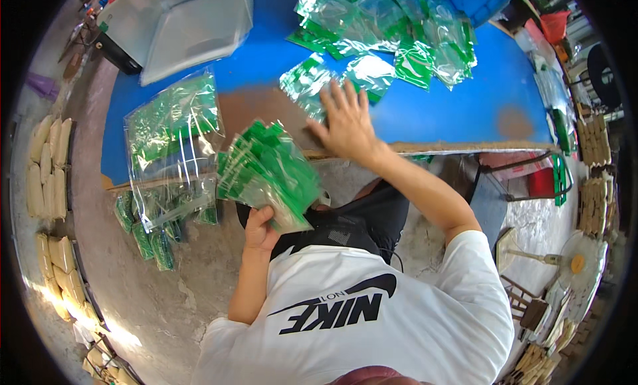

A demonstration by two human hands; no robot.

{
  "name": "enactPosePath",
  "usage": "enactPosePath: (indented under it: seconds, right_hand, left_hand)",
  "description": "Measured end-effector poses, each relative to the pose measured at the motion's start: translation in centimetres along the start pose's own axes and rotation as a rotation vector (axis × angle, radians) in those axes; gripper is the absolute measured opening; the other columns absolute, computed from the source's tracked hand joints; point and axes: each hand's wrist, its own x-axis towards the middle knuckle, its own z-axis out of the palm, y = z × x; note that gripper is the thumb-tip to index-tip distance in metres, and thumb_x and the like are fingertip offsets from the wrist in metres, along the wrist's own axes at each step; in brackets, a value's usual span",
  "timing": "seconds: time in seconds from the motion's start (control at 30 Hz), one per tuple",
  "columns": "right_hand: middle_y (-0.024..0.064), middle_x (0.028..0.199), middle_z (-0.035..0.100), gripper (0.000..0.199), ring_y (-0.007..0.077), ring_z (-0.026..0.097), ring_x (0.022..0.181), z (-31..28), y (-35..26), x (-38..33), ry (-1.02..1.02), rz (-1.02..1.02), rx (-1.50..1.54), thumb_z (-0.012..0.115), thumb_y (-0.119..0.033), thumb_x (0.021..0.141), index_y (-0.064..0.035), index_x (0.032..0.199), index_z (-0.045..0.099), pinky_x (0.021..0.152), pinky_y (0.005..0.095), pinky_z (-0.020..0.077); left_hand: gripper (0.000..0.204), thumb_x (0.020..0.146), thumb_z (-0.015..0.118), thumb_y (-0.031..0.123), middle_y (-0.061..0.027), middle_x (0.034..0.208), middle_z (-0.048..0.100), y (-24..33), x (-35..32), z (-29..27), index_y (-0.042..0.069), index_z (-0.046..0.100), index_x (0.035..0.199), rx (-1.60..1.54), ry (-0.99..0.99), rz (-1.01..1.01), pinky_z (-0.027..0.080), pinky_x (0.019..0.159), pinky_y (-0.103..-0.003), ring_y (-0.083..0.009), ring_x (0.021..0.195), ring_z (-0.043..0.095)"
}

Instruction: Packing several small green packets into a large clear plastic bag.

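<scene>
While the left hand [260, 231] pinches green packets [271, 164] by the tabletop [442, 122], the right hand [350, 124] has fingers [339, 98] spread over a shiny packet [302, 82]. They look light, floppy and slippery, so best pinch edges together.

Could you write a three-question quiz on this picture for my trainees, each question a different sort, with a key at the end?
1. Which hand holds the fanned bundle of green-and-clear packets?
2. True or false: the right hand has its fingers extended.
3. Fill in the blank: the large heap of packets lies on a ____ tabletop.

Key:
1. The left hand.
2. True.
3. Blue.
</scene>
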Motion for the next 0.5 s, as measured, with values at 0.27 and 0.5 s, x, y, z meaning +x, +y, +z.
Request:
enactPosePath:
  seconds: [0.27, 0.5]
  right_hand:
    - [0.0174, 0.107, 0.065, 0.018, 0.0370, 0.062, 0.103, -2.4, 6.6, 2.2, 0.086, -0.155, 0.295, 0.056, -0.016, 0.092, -0.0015, 0.097, 0.065, 0.092, 0.0480, 0.0486]
    - [0.0188, 0.098, 0.059, 0.018, 0.0377, 0.061, 0.093, -1.4, 5.8, 0.3, -0.105, -0.124, 0.052, 0.057, -0.013, 0.087, -0.0002, 0.098, 0.062, 0.082, 0.0491, 0.0526]
  left_hand:
    - [0.059, 0.083, 0.071, 0.005, -0.0094, 0.133, 0.059, -1.6, 0.9, 1.1, 0.002, 0.050, 0.138, -0.016, 0.027, -0.024, 0.043, 0.111, -0.043, -0.0263, 0.124, 0.057]
    - [0.061, 0.081, 0.076, 0.009, -0.0096, 0.133, 0.060, -1.9, -0.1, -1.1, 0.003, 0.052, 0.136, -0.064, -0.123, -0.060, 0.044, 0.110, -0.042, -0.0265, 0.124, 0.057]
